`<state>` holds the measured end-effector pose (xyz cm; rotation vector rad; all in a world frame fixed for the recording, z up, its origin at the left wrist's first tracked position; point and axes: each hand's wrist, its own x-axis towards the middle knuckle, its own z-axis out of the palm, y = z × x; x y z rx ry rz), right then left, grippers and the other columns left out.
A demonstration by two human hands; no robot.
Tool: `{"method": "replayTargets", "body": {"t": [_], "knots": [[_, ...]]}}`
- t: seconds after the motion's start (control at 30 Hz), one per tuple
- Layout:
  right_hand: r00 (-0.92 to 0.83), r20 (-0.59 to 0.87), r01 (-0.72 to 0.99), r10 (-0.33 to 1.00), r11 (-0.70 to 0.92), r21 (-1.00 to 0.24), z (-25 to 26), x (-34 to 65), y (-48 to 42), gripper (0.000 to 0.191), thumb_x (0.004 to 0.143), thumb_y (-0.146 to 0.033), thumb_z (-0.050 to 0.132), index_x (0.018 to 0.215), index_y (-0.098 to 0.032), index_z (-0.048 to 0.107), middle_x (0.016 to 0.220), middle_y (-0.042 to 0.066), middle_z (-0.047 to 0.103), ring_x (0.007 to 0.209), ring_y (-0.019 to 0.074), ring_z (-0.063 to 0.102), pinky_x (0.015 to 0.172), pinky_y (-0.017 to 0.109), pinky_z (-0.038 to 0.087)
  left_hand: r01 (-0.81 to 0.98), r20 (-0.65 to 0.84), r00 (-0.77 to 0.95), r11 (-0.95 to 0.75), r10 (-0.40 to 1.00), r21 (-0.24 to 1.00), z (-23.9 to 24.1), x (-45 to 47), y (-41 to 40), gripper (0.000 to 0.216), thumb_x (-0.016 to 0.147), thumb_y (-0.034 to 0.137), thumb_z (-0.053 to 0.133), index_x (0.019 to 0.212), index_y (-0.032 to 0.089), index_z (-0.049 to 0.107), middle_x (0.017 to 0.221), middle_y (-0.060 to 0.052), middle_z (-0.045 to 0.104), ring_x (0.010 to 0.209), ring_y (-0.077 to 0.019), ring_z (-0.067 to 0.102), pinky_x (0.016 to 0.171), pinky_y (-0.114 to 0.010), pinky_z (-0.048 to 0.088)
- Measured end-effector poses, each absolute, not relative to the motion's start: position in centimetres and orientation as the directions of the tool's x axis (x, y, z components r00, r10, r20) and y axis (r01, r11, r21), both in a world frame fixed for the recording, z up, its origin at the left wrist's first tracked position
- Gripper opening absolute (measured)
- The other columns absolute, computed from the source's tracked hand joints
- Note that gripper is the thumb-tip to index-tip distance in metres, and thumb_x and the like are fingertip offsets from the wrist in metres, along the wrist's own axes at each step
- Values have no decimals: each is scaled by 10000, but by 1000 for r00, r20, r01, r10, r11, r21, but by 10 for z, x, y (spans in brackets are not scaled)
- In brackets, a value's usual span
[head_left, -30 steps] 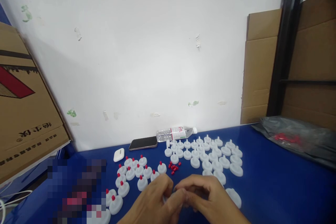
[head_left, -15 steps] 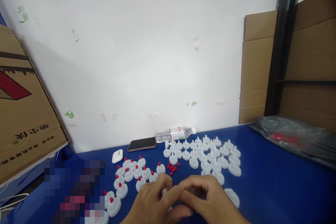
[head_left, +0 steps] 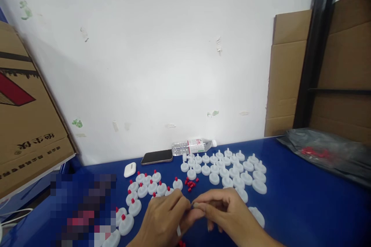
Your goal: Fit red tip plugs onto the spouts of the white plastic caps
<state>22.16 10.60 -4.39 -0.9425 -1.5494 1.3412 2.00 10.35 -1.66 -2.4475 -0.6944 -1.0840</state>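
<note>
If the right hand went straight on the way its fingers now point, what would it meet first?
Most likely the left hand: the right hand points across at it, and the two look very close. Whether they touch is hard to tell from this view.

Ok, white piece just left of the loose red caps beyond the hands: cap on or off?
On: a red cap sits atop the white piece, with the loose caps beside it.

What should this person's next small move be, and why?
Probably press a loose red cap onto the white piece partly visible under the left hand: most white discs at left wear red caps; most at right show bare spouts. What the right hand holds, if anything, is hidden.
</note>
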Motion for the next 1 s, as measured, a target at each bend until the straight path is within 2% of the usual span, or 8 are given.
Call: {"method": "replayTargets", "body": {"t": [0.1, 0.2, 0.3, 0.37, 0.5, 0.67, 0.8, 1.0], "knots": [[-352, 123, 9, 928, 135, -991, -42, 222, 105, 528, 775, -689, 763, 940, -193, 843, 644, 44, 690, 506, 103, 556, 450, 182, 367, 566, 792, 497, -824, 353, 12, -12, 22, 95, 118, 976, 107, 510, 1040, 205, 498, 841, -14, 578, 607, -140, 589, 484, -237, 447], [-321, 124, 8, 939, 133, -991, -35, 224, 103, 513, 773, -672, 772, 952, -196, 841, 641, 36, 684, 510, 105, 563, 445, 180, 364, 534, 816, 435, -839, 381, 106, -15, 22, 90, 417, 919, 45, 443, 1307, 200, 427, 1108, -112, 560, 724, -153, 633, 522, -248, 504], [-279, 141, 13, 950, 150, -989, -27, 227, 101, 496, 773, -658, 782, 954, -200, 841, 659, 38, 693, 524, 114, 579, 450, 187, 380, 551, 800, 429, -823, 420, 137, -26, 18, 93, 559, 934, -16, 369, 1432, 239, 378, 1183, -115, 525, 766, -134, 639, 568, -228, 555], [-267, 155, 12, 951, 164, -986, -24, 229, 101, 503, 775, -666, 777, 962, -203, 842, 636, 32, 682, 514, 121, 571, 444, 198, 390, 583, 724, 513, -806, 461, 100, -32, 14, 99, 648, 935, -26, 341, 1520, 252, 323, 1217, -117, 531, 779, -128, 650, 548, -192, 559], [-274, 173, -2, 946, 180, -984, -24, 229, 101, 498, 768, -663, 787, 950, -202, 846, 560, 10, 634, 476, 116, 536, 434, 206, 393, 670, 510, 675, -732, 533, -123, -38, 10, 109, 852, 852, -41, 354, 1630, 239, 144, 1255, -132, 599, 785, -163, 702, 526, -207, 581], [-292, 197, -20, 936, 200, -980, -27, 225, 100, 400, 760, -599, 823, 916, -231, 855, 578, 16, 664, 462, 100, 537, 462, 207, 393, 717, 528, 679, -614, 510, -329, -34, 12, 111, 978, 805, -92, 311, 1650, 205, -80, 1188, -116, 688, 702, -185, 733, 506, -255, 582], [-268, 238, -46, 933, 235, -971, -30, 222, 99, 364, 765, -574, 830, 906, -239, 855, 622, 32, 706, 452, 97, 560, 472, 206, 402, 731, 556, 668, -578, 494, -364, -30, 15, 109, 924, 860, -65, 333, 1659, 166, -69, 1104, -97, 720, 567, -151, 690, 461, -232, 537], [-216, 328, 25, 920, 341, -940, -33, 219, 94, 218, 807, -467, 826, 874, -261, 851, 682, 21, 746, 506, 124, 591, 513, 228, 446, 738, 501, 674, -526, 543, -422, -32, 19, 102, 981, 841, -43, 447, 1670, 204, -15, 1257, -111, 714, 599, -150, 727, 504, -243, 569]]}}
